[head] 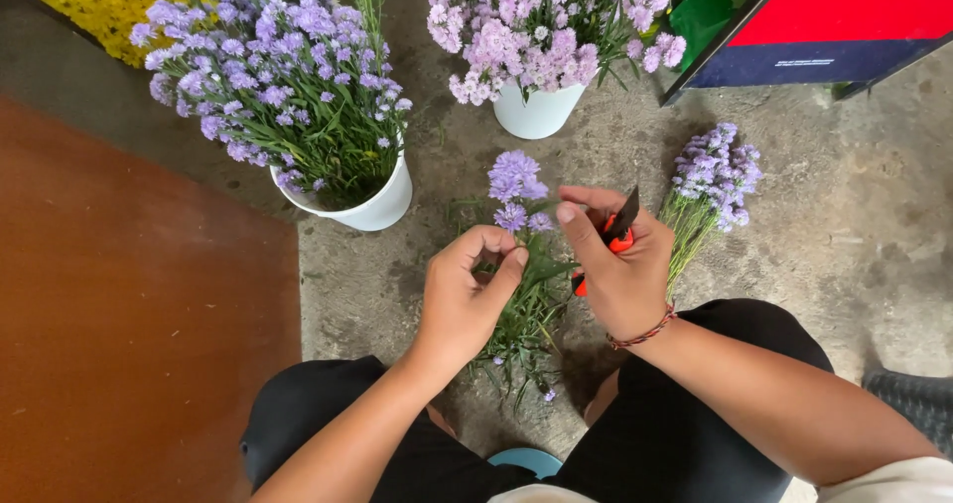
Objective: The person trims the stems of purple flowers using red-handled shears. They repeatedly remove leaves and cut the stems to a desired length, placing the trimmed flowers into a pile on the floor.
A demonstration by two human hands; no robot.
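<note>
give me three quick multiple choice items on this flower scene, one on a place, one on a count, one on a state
1. Where does the loose bunch of purple flowers lie?
A. on the concrete floor
B. in a bucket
C. on the person's lap

2. How many white buckets of flowers show?
A. one
B. two
C. four

3. What does the right hand hold?
A. nothing
B. a bucket
C. orange-handled cutters

Answers:
1 A, the bunch lies flat on the floor right of the hands.
2 B, a near white bucket and a far white bucket.
3 C, its fingers wrap the cutters, while the left hand grips a flower stem.
</note>
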